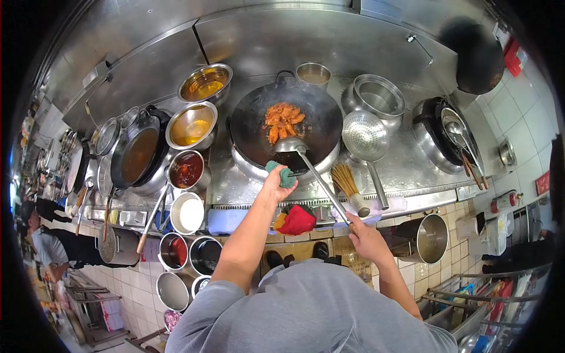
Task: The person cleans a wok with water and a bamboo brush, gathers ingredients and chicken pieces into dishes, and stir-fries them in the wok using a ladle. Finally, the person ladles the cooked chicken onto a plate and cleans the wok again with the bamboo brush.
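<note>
A large black wok (321,112) sits on the stove, with reddish-orange pieces of food (283,119) in it. My left hand (279,187) is closed round a green cloth (281,174) at the wok's near rim. In my right hand (364,237) is the handle of a long metal ladle (322,182). The ladle's bowl (291,145) is inside the wok, just below the food. Whatever lies under the cloth is mostly hidden by my left hand.
Bowls of yellow oil (191,125), a sauce pot (187,170) and a white pot (187,212) stand left. A perforated strainer (365,136) and bamboo brush (347,182) lie right. Another person (53,244) stands far left.
</note>
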Available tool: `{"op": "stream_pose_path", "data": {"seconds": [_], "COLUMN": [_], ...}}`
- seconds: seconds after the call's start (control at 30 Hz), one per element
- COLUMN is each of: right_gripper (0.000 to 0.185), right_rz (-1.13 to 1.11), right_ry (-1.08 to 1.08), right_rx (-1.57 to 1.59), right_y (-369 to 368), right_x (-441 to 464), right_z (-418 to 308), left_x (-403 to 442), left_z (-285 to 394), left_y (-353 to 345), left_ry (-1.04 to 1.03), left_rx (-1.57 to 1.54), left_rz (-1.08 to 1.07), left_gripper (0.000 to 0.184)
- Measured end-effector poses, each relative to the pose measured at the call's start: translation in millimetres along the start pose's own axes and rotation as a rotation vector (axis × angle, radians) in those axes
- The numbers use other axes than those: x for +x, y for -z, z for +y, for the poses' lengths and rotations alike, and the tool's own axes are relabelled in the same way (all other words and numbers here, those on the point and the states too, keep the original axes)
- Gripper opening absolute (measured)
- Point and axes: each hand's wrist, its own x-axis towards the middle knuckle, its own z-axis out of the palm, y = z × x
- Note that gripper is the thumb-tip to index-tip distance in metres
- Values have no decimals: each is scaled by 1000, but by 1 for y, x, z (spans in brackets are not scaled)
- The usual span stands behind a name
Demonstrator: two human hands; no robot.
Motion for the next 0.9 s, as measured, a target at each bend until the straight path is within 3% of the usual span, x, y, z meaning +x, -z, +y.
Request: {"op": "stream_pose_path", "data": {"seconds": [0.1, 0.17, 0.3, 0.37, 0.47, 0.57, 0.67, 0.7, 0.77, 0.9], "right_gripper": [53, 53, 52, 52, 54, 56, 47, 44, 43, 41], "right_rz": [34, 66, 8, 19, -70, -61, -161, -164, -143, 0], "right_ry": [-11, -14, 8, 40, 8, 197, 99, 95, 110, 133], "right_rx": [-20, -49, -131, -124, -183, -154, -138, -120, -167, -132], "right_y": [-4, 0, 2, -2, 24, 115, 178, 183, 166, 100], "right_x": [1, 3, 12, 13, 11, -22, -59, -62, -42, 28], "right_z": [-4, -7, -8, -9, -22, -31, -56, -58, -53, -30], "left_x": [-18, -43, -18, 17, 40, -15, -103, -128, -127, -60], "left_z": [0, 8, 9, 5, -2, -22, -50, -51, -42, -33], "left_y": [-11, -26, -16, -1, 1, -12, -18, -30, -40, -31], "left_ry": [-24, 73, 114, 117, 60, 43, 134, 167, 159, 88], "left_rx": [7, 28, 102, 20, -34, -84, -92, -24, -109, -46], "left_rz": [0, -48, -24, -138, -27, -14, -27, 50, -13, 26], "left_gripper": [27, 39, 44, 33, 12, 10, 10, 11, 12, 13]}}
